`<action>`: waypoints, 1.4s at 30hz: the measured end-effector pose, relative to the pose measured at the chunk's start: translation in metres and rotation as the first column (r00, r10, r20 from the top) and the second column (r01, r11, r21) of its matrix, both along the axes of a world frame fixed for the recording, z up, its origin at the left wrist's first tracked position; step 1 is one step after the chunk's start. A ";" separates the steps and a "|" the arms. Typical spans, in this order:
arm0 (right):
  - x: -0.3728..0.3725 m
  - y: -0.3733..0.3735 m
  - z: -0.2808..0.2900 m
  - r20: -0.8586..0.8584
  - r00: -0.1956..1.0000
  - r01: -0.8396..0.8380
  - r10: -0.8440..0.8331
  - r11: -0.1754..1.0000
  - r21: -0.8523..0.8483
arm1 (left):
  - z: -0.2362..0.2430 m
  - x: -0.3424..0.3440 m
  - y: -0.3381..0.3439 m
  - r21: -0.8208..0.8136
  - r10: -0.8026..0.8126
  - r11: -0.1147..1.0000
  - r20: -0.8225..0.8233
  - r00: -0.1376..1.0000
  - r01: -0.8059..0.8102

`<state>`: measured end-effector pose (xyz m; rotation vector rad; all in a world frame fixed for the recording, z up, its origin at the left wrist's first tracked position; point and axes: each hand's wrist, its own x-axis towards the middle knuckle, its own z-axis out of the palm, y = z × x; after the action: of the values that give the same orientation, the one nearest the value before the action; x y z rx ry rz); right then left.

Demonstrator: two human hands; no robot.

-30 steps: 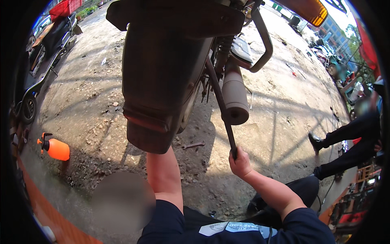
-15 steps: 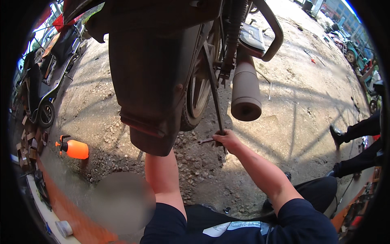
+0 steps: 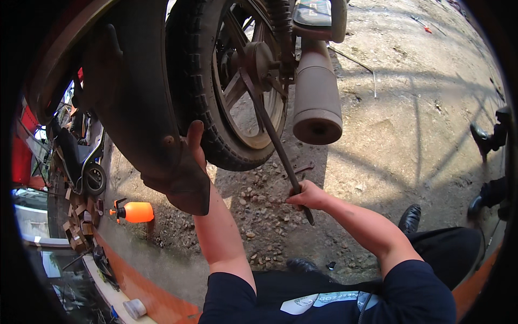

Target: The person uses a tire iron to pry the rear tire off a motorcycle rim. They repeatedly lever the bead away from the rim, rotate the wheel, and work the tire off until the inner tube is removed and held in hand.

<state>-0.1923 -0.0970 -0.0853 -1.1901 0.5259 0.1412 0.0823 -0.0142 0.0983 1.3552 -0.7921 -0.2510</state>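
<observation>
A motorbike's dark rear mudguard (image 3: 143, 108) hangs left of its rear wheel (image 3: 202, 75). My left hand (image 3: 196, 146) is at the mudguard's edge, close to the tyre. Its thumb points up; the other fingers are hidden behind the mudguard, which it appears to grip. My right hand (image 3: 306, 195) is closed round the lower part of a long flat metal bar (image 3: 272, 135). The bar slants up past the rim to the wheel hub (image 3: 258, 59). A small spanner (image 3: 302, 169) appears to lie on the gravel just beyond my right hand.
Right of the wheel hangs the exhaust silencer (image 3: 318, 97), below a footrest plate (image 3: 313, 13). An orange spray bottle (image 3: 137, 212) stands on the left. Another person's shoe (image 3: 480, 137) is at the right. A parked scooter (image 3: 81, 154) and bricks (image 3: 81, 218) are at far left.
The wheel and tyre now show much more, with the mudguard further left and tilted in view. My left thumb has come into sight. My right hand still holds the bar; the whole view has shifted.
</observation>
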 end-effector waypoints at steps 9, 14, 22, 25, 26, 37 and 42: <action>-0.068 0.031 -0.014 -0.017 0.893 0.445 -0.449 0.889 -0.107 | -0.042 0.002 0.015 -0.082 0.105 0.992 0.116 0.988 -0.096; -0.092 0.053 -0.038 0.056 0.958 0.284 -0.281 0.903 -0.322 | -0.081 -0.029 0.024 -0.041 0.049 0.998 0.240 0.969 -0.040; -0.111 0.106 -0.033 0.153 0.958 0.276 -0.241 0.917 -0.289 | -0.070 -0.065 0.007 0.099 0.267 0.924 0.519 0.812 -0.368; -0.091 0.132 -0.024 0.135 0.957 0.280 -0.257 0.940 -0.192 | -0.074 -0.066 0.007 0.088 0.250 0.941 0.467 0.848 -0.326; -0.085 0.137 -0.021 0.109 0.962 0.265 -0.251 0.952 -0.150 | -0.078 -0.065 0.008 0.073 0.247 0.950 0.414 0.876 -0.303; -0.014 0.215 -0.008 0.072 0.959 0.260 -0.276 0.949 0.179 | -0.079 -0.048 0.010 0.028 0.186 0.976 0.404 0.895 -0.215; -0.041 0.164 0.005 -0.012 0.994 0.109 -0.108 0.982 0.156 | -0.085 -0.054 0.014 0.116 0.273 0.930 0.422 0.865 -0.350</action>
<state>-0.2334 0.0673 -0.0801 -1.0063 0.5711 0.0894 0.0283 0.0003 0.0138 1.7230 -0.8835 0.2249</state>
